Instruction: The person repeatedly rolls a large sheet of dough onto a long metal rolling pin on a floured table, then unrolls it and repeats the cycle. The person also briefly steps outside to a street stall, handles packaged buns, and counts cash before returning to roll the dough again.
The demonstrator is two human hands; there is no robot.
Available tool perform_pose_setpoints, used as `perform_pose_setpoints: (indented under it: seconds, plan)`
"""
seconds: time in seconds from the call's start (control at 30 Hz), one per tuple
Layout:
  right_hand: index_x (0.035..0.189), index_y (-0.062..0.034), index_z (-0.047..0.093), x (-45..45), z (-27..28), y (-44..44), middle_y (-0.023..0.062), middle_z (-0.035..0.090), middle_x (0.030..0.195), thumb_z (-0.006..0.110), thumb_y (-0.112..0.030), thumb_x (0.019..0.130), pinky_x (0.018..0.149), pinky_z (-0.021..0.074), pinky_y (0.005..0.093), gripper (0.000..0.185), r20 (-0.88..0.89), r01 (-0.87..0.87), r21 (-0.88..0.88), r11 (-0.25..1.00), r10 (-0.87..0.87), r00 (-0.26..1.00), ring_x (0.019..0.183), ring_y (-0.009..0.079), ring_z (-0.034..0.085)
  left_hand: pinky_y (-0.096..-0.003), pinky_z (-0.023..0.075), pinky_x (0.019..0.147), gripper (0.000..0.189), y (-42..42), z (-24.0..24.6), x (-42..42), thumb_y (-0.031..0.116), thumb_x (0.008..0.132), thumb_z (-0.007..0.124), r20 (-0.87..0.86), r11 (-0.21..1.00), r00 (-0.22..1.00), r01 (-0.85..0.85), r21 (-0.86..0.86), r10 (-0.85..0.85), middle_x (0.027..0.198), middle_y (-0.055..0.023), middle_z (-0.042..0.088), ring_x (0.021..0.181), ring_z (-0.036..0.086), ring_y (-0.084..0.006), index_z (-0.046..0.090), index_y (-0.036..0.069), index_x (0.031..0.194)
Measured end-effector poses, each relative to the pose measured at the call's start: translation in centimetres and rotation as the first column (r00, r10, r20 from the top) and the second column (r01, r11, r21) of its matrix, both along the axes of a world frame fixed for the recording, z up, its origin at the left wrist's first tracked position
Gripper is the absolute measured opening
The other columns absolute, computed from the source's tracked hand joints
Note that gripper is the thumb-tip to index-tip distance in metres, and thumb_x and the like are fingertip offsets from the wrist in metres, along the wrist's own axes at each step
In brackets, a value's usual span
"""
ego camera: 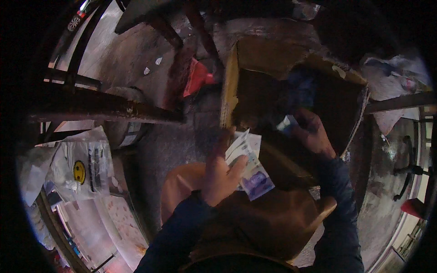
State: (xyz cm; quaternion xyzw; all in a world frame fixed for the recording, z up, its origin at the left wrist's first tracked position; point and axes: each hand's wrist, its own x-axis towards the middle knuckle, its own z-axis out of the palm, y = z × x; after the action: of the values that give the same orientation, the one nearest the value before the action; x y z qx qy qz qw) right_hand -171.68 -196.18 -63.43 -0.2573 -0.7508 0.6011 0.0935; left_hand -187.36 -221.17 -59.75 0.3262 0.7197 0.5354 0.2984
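My left hand (223,174), in front of the brown apron (283,221), is closed around several banknotes (257,181); their upper ends fan out and a purple face shows below my thumb. My right hand (312,133) is over the open cardboard box (230,99) and pinches a small, pale, folded paper piece (286,123), which may be a banknote. The inside of the box is dark; something bluish (302,85) shows in it, too dim to name.
A clear plastic bag (82,163) with a yellow smiley hangs at the left by a dark metal bar (102,105). A red object (198,77) lies beyond it, beside the box. More plastic bags (392,78) are at the upper right, near another bar (403,102).
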Motion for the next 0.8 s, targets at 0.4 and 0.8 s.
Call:
perform_pose_setpoints:
  seconds: [0.4,0.8]
  plan:
    - [0.109,-0.0039,0.060,-2.3,0.8,-6.3,0.0097,0.065,0.097,0.059,-0.002,0.089,0.078,0.0503,0.0319,0.020,-0.145,0.235,0.106,0.966,-0.219,0.965,0.090,0.0188,0.063,-0.0386,0.0503,0.077,0.029,7.0,-3.0,3.5,0.022,0.090,0.060,0.560,0.983,0.808,-0.144,-0.113,0.183,0.097,-0.0149,0.068,0.089,0.066,-0.0291,0.065,0.002,0.110]
    - [0.109,-0.0019,0.060,-3.6,-4.0,-8.0,0.0242,0.065,0.091,0.058,-0.021,0.096,0.073,0.0528,0.0427,0.024,0.027,0.108,0.102,0.989,-0.112,0.993,0.083,0.0369,0.066,-0.0331,0.0465,0.093,0.037,5.5,-4.0,3.8,0.017,0.096,0.060,0.612,0.935,0.718,-0.339,-0.108,0.331,0.123,-0.0103,0.062,0.107,0.060,-0.0178,0.056,-0.002,0.128]
